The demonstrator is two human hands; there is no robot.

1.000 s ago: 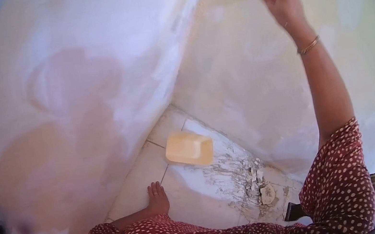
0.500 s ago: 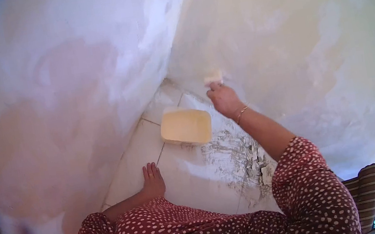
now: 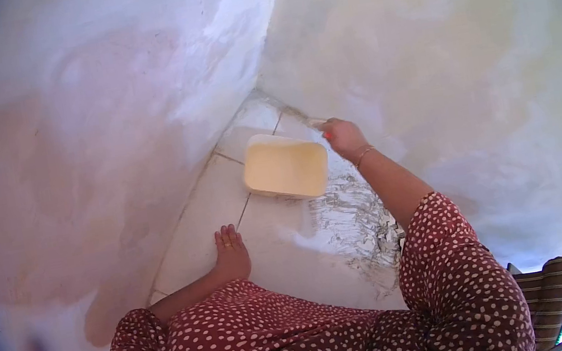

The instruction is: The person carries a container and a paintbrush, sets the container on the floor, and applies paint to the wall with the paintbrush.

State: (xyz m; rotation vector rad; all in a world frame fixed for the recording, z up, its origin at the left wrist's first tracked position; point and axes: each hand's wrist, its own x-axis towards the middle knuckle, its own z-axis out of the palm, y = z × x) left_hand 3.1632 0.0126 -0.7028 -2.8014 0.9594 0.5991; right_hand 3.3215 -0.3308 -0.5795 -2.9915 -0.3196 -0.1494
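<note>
My right hand is closed on what looks like a paintbrush. Only its pale end shows past my fingers, low against the right wall at the floor line, with a small red spot by the fingertips. Just left of that hand, a rectangular tub stands on the tiles, cream-yellow inside; I cannot tell how full it is. My left hand rests flat on the floor, fingers stretched out, with a ring on one finger. It lies below and left of the tub and holds nothing.
Two patchy, damp-looking walls, the left wall and the right wall, meet in a corner beyond the tub. Peeling, flaky residue covers the floor tiles near my right forearm. A striped cushioned seat stands at lower right.
My right hand has moved down the right wall to the floor line with the brush, turning it lower. The view has shifted, so the tub appears slightly higher. My left hand stays on the floor.
</note>
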